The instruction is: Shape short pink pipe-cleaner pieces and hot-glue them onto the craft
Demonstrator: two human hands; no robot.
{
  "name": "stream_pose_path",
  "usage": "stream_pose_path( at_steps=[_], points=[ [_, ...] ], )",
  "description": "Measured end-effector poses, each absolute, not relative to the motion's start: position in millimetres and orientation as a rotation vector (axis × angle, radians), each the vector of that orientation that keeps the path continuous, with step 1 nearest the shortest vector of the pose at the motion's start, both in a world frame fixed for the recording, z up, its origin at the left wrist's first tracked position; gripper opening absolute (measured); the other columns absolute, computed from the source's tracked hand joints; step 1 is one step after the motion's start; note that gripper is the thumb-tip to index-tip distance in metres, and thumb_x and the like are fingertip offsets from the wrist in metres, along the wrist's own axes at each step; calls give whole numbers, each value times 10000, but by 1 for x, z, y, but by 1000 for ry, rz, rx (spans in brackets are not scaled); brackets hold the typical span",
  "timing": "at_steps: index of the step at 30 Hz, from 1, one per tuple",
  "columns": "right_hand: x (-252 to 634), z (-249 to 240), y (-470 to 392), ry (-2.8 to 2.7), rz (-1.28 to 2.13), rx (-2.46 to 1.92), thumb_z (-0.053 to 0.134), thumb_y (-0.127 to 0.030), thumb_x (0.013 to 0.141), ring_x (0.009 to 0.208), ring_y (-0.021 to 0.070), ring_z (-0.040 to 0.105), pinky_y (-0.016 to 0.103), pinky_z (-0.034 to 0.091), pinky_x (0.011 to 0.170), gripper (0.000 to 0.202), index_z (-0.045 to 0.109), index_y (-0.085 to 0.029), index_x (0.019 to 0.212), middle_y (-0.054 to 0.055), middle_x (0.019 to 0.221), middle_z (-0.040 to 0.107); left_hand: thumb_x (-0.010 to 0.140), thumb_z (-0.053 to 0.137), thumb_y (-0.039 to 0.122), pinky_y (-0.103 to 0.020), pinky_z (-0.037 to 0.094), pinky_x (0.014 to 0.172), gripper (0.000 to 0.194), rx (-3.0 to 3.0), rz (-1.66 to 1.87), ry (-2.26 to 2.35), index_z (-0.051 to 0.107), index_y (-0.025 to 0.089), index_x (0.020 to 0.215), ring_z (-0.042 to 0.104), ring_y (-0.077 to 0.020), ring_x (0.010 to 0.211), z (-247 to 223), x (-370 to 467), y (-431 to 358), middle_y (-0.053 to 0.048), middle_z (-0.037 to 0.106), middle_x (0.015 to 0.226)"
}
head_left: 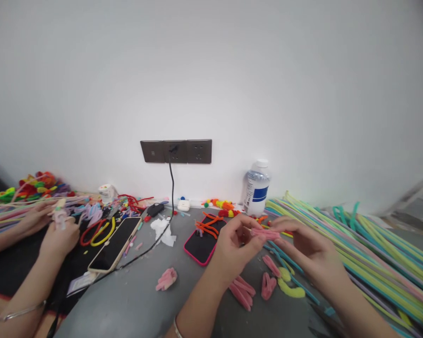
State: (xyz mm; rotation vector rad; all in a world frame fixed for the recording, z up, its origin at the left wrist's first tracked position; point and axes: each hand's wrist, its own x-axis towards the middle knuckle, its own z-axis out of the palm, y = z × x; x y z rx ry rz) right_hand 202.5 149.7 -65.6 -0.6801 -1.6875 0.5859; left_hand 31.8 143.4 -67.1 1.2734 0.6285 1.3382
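Note:
Between my two hands, a folded pink pipe-cleaner piece (265, 234) is pinched just above the grey table. My left hand (237, 241) grips its left end with thumb and fingers. At its right end, the fingertips of my right hand (301, 241) are closed on it. Below lie folded pink pieces (242, 292), a small pink loop (268, 286) and a curved yellow-green strip (291, 289). A bunched pink piece (166, 279) rests farther left on the table.
A red-edged phone (200, 248) with orange pipe cleaners, a bottle (257, 188) and long coloured pipe cleaners (377, 253) surround my hands. Further left are a cable (141, 256), another phone (115, 245), scissors (97, 233) and another person's hands (58, 234).

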Motion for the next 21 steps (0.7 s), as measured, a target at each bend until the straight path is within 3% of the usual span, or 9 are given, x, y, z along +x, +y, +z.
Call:
stream_pose_path(
  at_steps=[8, 21],
  points=[
    [203, -65, 150, -1697, 580, -696, 709, -308, 899, 860, 191, 642, 256, 538, 780, 39, 728, -294, 929, 23, 849, 697, 775, 762, 498, -249, 415, 561, 376, 1275, 1307, 665, 612, 169, 878, 622, -156, 682, -64, 30, 142, -31, 636, 774],
    [199, -60, 148, -1672, 580, -697, 714, -337, 891, 837, 203, 653, 276, 544, 765, 65, 729, -277, 869, 32, 827, 708, 743, 781, 535, -294, 502, 645, 392, 1265, 1337, 645, 649, 175, 820, 613, -147, 652, -66, 32, 144, -27, 661, 747]
  ],
)
